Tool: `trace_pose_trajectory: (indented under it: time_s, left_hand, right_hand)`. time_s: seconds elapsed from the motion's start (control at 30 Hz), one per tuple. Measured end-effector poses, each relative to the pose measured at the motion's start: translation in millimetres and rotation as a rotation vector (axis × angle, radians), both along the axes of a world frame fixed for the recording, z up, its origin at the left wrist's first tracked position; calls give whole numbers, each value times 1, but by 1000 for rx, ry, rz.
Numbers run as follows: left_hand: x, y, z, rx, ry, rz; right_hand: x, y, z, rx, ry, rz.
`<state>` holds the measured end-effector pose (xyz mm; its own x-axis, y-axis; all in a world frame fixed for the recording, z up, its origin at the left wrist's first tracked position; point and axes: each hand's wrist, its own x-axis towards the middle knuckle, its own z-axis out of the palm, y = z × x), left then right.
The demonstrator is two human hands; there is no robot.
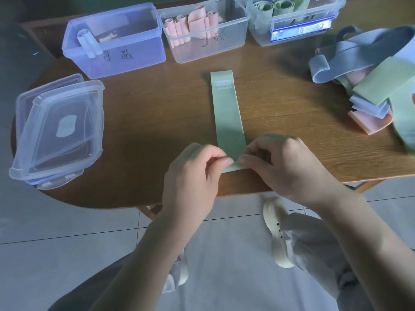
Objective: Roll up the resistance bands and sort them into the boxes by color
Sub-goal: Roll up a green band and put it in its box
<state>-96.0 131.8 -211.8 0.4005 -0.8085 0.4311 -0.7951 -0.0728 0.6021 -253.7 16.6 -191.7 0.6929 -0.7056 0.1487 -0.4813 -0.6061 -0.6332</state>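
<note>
A green resistance band [226, 113] lies flat and lengthwise on the wooden table [157, 113], its near end at the front edge. My left hand [193, 176] and my right hand [285, 167] both pinch that near end, which is folded over into a small first turn. At the back stand three clear boxes: the left box [116, 52] holds a rolled blue band, the middle box [204, 48] holds several pink rolls, the right box [292, 34] holds green rolls.
A loose pile of blue, green and pink bands [368, 86] lies at the table's right side. Stacked clear lids [58, 133] rest at the left edge. Below the table are a tiled floor, my knees and a pale shoe [278, 232].
</note>
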Motion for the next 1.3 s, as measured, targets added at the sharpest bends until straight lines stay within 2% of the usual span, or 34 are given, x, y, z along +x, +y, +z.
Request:
trace_pose_trajectory:
  time_s: [0.2, 0.57, 0.93, 1.07, 1.17, 1.3]
  left_hand:
    - [7, 6, 5, 18, -4, -157]
    - [6, 5, 17, 118, 113, -125]
    - [5, 3, 18, 140, 133, -92]
    - [6, -1, 18, 130, 145, -81]
    - [7, -2, 18, 127, 155, -63]
    - [8, -4, 17, 130, 146, -42]
  right_hand:
    - [1, 0, 1, 27, -14, -29]
    - [-9, -3, 6, 107, -58, 64]
    - [-7, -3, 3, 127, -94, 26]
    - [-6, 0, 1, 84, -169, 4]
    - [-4, 0, -1, 45, -215, 89]
    - [-6, -3, -2, 14, -166, 170]
